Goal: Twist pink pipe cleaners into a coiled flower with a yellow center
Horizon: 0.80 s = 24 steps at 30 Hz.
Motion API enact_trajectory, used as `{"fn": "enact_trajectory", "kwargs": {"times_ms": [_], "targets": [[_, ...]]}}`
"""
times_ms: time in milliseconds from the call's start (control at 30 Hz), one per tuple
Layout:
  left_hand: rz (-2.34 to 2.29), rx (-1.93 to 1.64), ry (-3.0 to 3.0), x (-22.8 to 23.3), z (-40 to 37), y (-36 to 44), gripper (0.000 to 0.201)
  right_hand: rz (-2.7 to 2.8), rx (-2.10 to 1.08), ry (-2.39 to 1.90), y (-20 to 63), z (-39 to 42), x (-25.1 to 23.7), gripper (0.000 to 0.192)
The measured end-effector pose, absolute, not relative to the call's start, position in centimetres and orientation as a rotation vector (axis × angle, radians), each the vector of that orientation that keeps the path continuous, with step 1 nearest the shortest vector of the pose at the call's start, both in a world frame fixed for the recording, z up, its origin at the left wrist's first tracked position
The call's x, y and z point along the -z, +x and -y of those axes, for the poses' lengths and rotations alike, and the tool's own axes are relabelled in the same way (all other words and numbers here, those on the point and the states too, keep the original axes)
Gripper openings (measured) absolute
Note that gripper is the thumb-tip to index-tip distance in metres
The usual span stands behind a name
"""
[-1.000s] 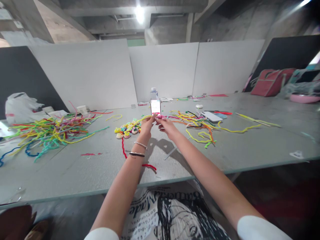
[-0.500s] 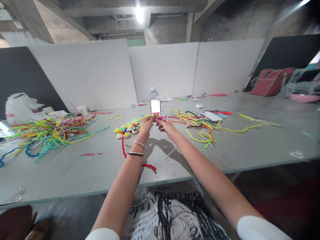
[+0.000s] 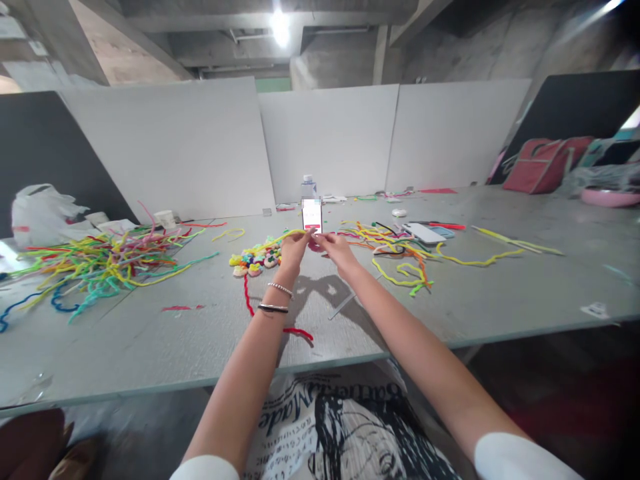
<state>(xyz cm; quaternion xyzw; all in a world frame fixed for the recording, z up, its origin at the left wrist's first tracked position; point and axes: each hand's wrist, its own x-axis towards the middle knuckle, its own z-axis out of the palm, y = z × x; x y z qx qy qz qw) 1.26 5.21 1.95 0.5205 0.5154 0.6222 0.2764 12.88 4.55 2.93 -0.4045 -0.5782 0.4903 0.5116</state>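
Both hands meet above the table [image 3: 350,333], just in front of the propped phone [image 3: 312,215]. Left hand [image 3: 293,248] pinches one end of a yellow stem [image 3: 280,238]; right hand [image 3: 336,248] is closed in a fingertip pinch on the same work, with a small pink piece [image 3: 316,245] showing between the two hands. Whether pink and yellow are already twisted together cannot be told

Judgement on method: keep both pinches close to the join, turn one hand against the other, and hold the free length clear of the finished pieces [image 3: 255,260] lying just left of the left wrist

Orientation: the stem's long axis runs roughly left to right, near level, drooping slightly toward its free end. The free end points left toward the loose pile [image 3: 100,263]; the held end sits at the fingertips, raised off the table
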Motion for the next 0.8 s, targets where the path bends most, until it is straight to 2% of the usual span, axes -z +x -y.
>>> {"fn": "enact_trajectory", "kwargs": {"times_ms": [267,533,800], "targets": [[-1.352,-1.677,1.400,-1.6,-5.7,1.3,0.038,1.377,-1.130,-0.951,12.6,-5.6,-1.9,0.014],[-1.527,-1.681,1.462,-1.2,-6.4,0.8,0.035,1.610,-0.716,-1.080,12.6,-6.7,-0.7,0.014],[-1.630,-1.677,1.502,-1.0,-7.0,0.4,0.037,1.686,-0.648,-1.141,12.7,-6.4,-0.7,0.019]]}}
